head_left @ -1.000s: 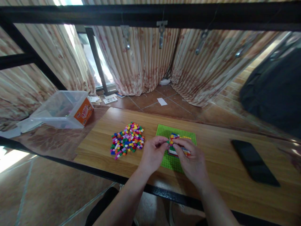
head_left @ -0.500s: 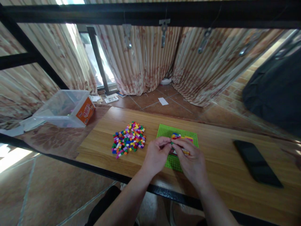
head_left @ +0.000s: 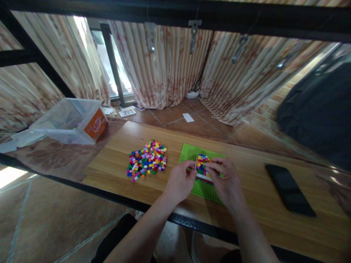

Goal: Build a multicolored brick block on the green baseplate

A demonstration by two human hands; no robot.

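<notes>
A small build of coloured toy bricks (head_left: 202, 158) stands on a green studded baseplate (head_left: 201, 189). It has low walls, with a white and red row along its near side. My left hand (head_left: 181, 181) is curled at the build's left side, thumb and forefinger closed on its edge. Over the right part of the build, my right hand (head_left: 227, 179) holds thumb and forefinger pinched together above the inside; whatever is between those fingertips is too small to make out. The right fingers hide part of the build.
Left of the baseplate lies a pile of loose coloured bricks (head_left: 148, 159). A black phone (head_left: 290, 190) rests on the wooden table (head_left: 109, 160) at the right. Beyond the table's left end sits a clear plastic bin (head_left: 65, 137). A dark bar (head_left: 175, 16) crosses overhead.
My hands were together, pinching a small green brick over the build. They have moved apart, the left to the build's left edge, the right over its inside. More of the build shows.
</notes>
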